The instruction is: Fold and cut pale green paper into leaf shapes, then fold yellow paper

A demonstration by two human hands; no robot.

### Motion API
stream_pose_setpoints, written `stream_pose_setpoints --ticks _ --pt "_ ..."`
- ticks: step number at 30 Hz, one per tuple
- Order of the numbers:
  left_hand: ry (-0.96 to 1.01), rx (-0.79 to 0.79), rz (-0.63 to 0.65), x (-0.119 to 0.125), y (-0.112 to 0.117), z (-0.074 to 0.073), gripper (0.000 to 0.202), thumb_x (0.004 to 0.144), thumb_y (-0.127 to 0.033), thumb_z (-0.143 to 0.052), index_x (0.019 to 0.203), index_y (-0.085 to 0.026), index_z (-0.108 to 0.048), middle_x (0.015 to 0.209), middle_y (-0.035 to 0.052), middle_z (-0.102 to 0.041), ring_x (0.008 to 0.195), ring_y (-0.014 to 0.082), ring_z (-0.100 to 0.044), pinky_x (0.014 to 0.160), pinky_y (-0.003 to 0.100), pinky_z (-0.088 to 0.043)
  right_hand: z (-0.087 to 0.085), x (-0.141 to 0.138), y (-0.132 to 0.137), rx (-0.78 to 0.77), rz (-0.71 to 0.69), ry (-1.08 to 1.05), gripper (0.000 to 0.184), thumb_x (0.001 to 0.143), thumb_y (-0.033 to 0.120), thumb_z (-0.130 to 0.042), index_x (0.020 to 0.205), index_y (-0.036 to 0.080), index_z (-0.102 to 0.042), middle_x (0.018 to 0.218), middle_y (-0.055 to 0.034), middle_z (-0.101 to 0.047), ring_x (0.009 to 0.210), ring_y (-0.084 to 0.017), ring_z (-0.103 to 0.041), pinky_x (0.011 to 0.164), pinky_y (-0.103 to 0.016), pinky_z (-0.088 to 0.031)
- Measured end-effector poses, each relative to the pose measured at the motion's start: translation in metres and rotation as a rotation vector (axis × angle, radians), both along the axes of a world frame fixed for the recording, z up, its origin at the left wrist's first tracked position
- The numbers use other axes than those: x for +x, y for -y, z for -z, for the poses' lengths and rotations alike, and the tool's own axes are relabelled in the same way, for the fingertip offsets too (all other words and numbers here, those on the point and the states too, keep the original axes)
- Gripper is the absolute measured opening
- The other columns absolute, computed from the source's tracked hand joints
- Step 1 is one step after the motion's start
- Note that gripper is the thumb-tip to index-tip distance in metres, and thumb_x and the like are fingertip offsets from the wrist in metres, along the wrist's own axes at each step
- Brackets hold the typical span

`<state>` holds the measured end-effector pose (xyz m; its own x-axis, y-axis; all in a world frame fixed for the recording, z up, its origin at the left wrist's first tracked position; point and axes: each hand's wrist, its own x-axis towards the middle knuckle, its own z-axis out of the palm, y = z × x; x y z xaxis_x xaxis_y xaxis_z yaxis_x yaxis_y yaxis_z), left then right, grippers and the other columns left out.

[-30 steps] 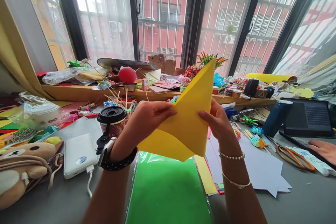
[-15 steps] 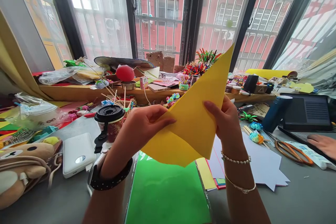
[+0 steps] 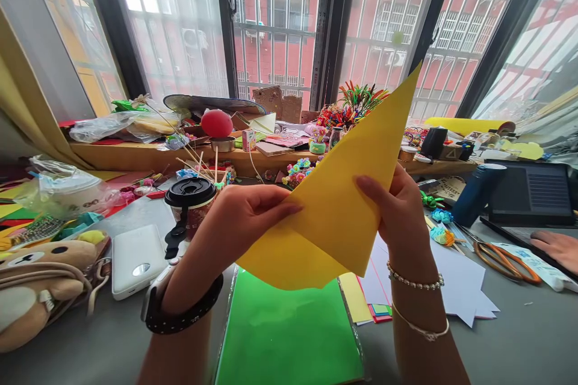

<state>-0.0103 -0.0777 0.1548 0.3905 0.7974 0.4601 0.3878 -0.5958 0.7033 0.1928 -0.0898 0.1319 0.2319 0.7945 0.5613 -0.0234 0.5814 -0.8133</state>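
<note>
A folded sheet of yellow paper (image 3: 334, 210) is held up in the air between both hands, one long point of it rising to the upper right. My left hand (image 3: 253, 216) pinches its left edge, thumb in front. On the right side, my right hand (image 3: 400, 207) grips the paper with the thumb on the front; the other fingers are mostly hidden behind. The lower left part of the paper has a curved edge. Directly below lies a green sheet (image 3: 289, 331) in a clear sleeve on the grey table.
Left are a lidded coffee cup (image 3: 189, 201), a white power bank (image 3: 138, 261) and a plush bear (image 3: 40, 289). White paper sheets (image 3: 456, 280), orange-handled scissors (image 3: 506, 261) and a blue bottle (image 3: 478, 195) stand or lie right. Another person's hand (image 3: 555, 249) rests at a laptop (image 3: 533, 192).
My right hand has moved slightly right, and the paper's tip has shifted right and up. My left hand stays pinched at about the same spot.
</note>
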Motion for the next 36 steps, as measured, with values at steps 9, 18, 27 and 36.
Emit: stream_pose_setpoints --ticks 9,18,27,36 --pt "0.066 -0.034 0.008 0.0 0.002 0.0 0.02 0.066 -0.037 -0.06 0.073 -0.022 -0.07 0.062 -0.0018 -0.067 0.052 0.0118 -0.057 0.043 0.017 -0.041 0.002 0.002 0.0 0.028 0.002 0.06 0.041 0.066 0.036 -0.063 0.103 0.027 -0.048 0.097 -0.0034 -0.063 0.085 -0.023 -0.061 0.069 -0.037 -0.053" --pt "0.329 -0.225 -0.108 -0.002 -0.007 0.001 0.023 0.06 -0.04 -0.066 0.073 -0.021 -0.069 0.067 0.0002 -0.068 0.05 0.0127 -0.058 0.041 0.019 -0.044 -0.002 0.008 0.001 -0.093 -0.346 0.138 0.052 0.064 0.034 -0.066 0.11 0.022 -0.044 0.107 -0.0081 -0.058 0.096 -0.024 -0.057 0.075 -0.035 -0.051" --pt "0.334 -0.351 -0.058 -0.008 -0.018 0.01 0.034 0.058 -0.043 -0.066 0.084 -0.021 -0.068 0.079 0.0034 -0.069 0.066 0.0179 -0.062 0.052 0.022 -0.049 0.002 0.011 -0.007 -0.263 -0.342 0.141 0.045 0.062 0.029 -0.069 0.102 0.02 -0.049 0.097 -0.0058 -0.063 0.083 -0.02 -0.061 0.066 -0.031 -0.053" --pt "0.285 -0.316 -0.015 -0.012 -0.021 0.01 0.034 0.061 -0.044 -0.064 0.083 -0.018 -0.069 0.076 0.0049 -0.068 0.072 0.0198 -0.061 0.059 0.026 -0.05 0.002 0.018 -0.008 -0.276 -0.326 0.15 0.045 0.063 0.029 -0.068 0.102 0.019 -0.05 0.094 -0.0056 -0.063 0.078 -0.02 -0.063 0.063 -0.031 -0.055"
